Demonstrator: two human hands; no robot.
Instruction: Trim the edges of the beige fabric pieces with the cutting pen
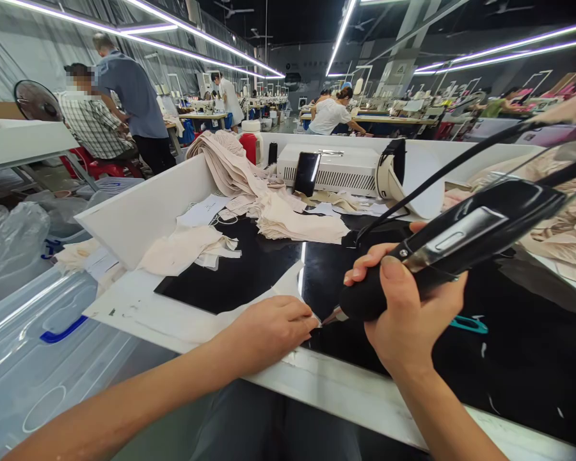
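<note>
Left hand (269,330): one, flat, fingers pressed together on one white fabric piece (196,320) at the table's (345,384) near edge.
Right hand (408,314): one, fingers wrapped round one black corded cutting tool (461,246), tip beside the left fingertips.
Beige fabric piles (297,221): three, towards the far-left corner.
Phone (307,173): one, leaning at the far edge.

Surface (345,384), white-rimmed, with a glossy black top. On it: white sheet (173,314) at near edge; loose beige fabric pieces (182,250) left; beige stack (297,221) centre-rear; white machine (340,168) at back; teal-handled item (468,324) right.
</note>
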